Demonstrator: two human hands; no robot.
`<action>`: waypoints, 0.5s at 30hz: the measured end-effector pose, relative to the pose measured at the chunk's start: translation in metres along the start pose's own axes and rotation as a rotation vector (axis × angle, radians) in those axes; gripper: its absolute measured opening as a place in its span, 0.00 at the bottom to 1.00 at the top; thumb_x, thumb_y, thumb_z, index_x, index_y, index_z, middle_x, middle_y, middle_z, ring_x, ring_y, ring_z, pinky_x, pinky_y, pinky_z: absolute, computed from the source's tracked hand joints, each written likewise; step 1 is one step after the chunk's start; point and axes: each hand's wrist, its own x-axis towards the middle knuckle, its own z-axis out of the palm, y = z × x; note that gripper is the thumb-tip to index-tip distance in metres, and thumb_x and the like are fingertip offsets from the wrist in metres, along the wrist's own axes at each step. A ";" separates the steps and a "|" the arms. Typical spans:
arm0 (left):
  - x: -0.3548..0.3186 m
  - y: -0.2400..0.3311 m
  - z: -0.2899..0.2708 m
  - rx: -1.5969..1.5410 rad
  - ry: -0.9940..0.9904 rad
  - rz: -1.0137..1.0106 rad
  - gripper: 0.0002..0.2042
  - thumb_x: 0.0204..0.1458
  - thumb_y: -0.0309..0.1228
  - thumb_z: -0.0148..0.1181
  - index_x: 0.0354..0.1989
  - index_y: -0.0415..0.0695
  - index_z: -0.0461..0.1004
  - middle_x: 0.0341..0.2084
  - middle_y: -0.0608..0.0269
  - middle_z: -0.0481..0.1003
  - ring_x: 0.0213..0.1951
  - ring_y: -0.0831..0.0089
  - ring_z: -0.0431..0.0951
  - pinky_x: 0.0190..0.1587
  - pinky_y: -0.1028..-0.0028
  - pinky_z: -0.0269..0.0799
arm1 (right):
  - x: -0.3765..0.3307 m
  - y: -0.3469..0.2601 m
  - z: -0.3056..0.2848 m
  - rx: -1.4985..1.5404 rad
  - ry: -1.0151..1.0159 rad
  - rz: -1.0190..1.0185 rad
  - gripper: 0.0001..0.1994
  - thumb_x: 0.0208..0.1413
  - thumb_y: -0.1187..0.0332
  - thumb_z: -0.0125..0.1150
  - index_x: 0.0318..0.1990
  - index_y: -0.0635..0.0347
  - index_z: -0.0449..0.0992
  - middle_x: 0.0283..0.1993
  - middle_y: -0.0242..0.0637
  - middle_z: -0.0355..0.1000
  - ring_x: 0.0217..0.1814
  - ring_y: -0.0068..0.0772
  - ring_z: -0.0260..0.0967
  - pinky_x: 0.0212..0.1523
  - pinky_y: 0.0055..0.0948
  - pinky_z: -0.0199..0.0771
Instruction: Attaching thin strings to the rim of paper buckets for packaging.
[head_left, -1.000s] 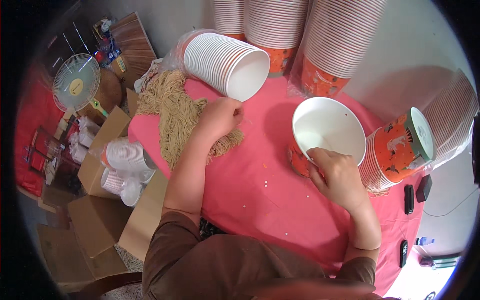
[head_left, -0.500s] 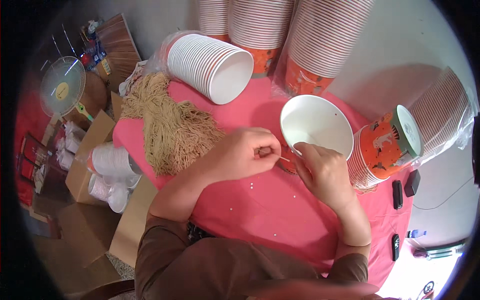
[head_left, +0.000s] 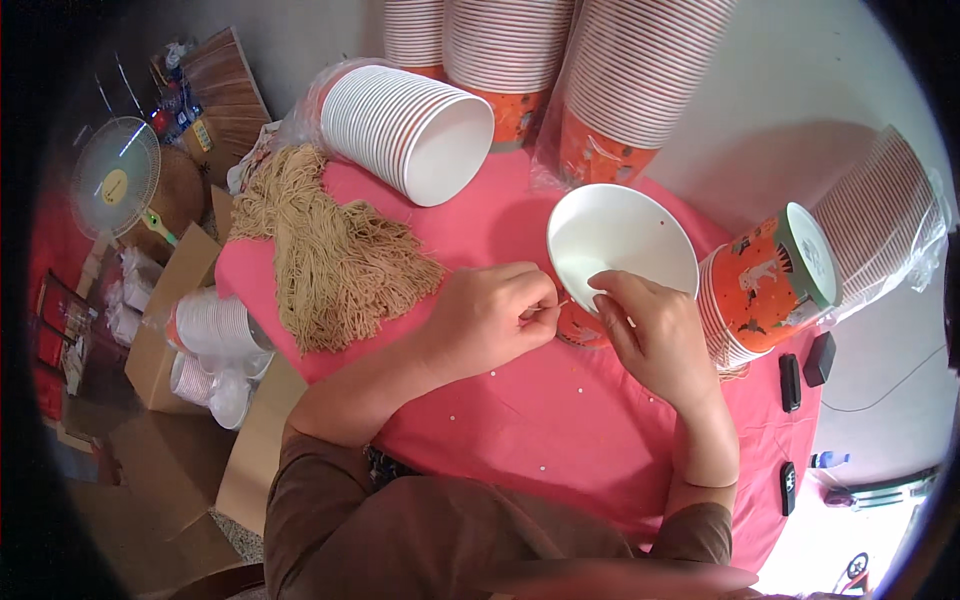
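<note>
My left hand point(head_left: 490, 320) is pinched shut on a thin tan string, its fingertips right at the near rim of an orange paper bowl with a white inside point(head_left: 620, 245). My right hand point(head_left: 650, 335) grips that bowl's near rim, thumb inside, holding it tilted toward me on the pink table point(head_left: 520, 420). A heap of tan strings point(head_left: 330, 250) lies on the table to the left of my left hand.
A sleeve of nested bowls point(head_left: 410, 130) lies on its side at the back; tall bowl stacks point(head_left: 620, 90) stand behind, another stack point(head_left: 780, 280) lies at right. Two dark small devices point(head_left: 805, 365) sit near the right edge. Cardboard boxes, lids point(head_left: 215, 345) and a fan point(head_left: 115, 180) are on the floor at left.
My left hand left the string heap and came right to the bowl's rim with a string pinched in it. My right hand stayed on the bowl.
</note>
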 end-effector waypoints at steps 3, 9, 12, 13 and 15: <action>0.001 0.001 0.001 0.016 0.023 0.014 0.07 0.41 0.22 0.64 0.24 0.43 0.70 0.20 0.63 0.73 0.21 0.65 0.76 0.21 0.68 0.70 | 0.001 0.001 0.000 0.002 -0.002 0.001 0.06 0.54 0.73 0.60 0.39 0.61 0.75 0.30 0.45 0.76 0.29 0.47 0.75 0.29 0.42 0.73; 0.000 0.001 0.004 0.032 0.039 0.019 0.07 0.41 0.22 0.64 0.24 0.44 0.70 0.20 0.64 0.73 0.21 0.66 0.76 0.21 0.69 0.70 | 0.003 0.003 0.000 0.036 -0.021 0.041 0.05 0.55 0.72 0.60 0.38 0.60 0.75 0.30 0.45 0.76 0.30 0.49 0.75 0.30 0.42 0.73; 0.000 0.002 0.005 0.050 0.031 0.020 0.07 0.41 0.22 0.64 0.24 0.44 0.70 0.20 0.64 0.73 0.21 0.67 0.76 0.21 0.69 0.70 | 0.005 0.006 0.000 0.101 -0.040 0.088 0.04 0.55 0.72 0.60 0.36 0.61 0.75 0.29 0.46 0.75 0.31 0.50 0.75 0.31 0.43 0.73; 0.000 0.002 0.006 0.054 0.038 0.019 0.07 0.41 0.22 0.64 0.24 0.44 0.70 0.20 0.64 0.73 0.21 0.66 0.76 0.21 0.69 0.70 | 0.006 0.007 0.000 0.115 -0.046 0.093 0.04 0.55 0.72 0.59 0.36 0.61 0.76 0.29 0.47 0.75 0.31 0.50 0.75 0.32 0.43 0.72; -0.001 0.002 0.007 0.058 0.045 0.017 0.07 0.41 0.22 0.64 0.24 0.44 0.70 0.20 0.64 0.73 0.21 0.66 0.76 0.21 0.68 0.70 | 0.007 0.007 0.000 0.128 -0.052 0.098 0.04 0.55 0.72 0.59 0.35 0.61 0.76 0.29 0.47 0.75 0.31 0.51 0.74 0.32 0.43 0.72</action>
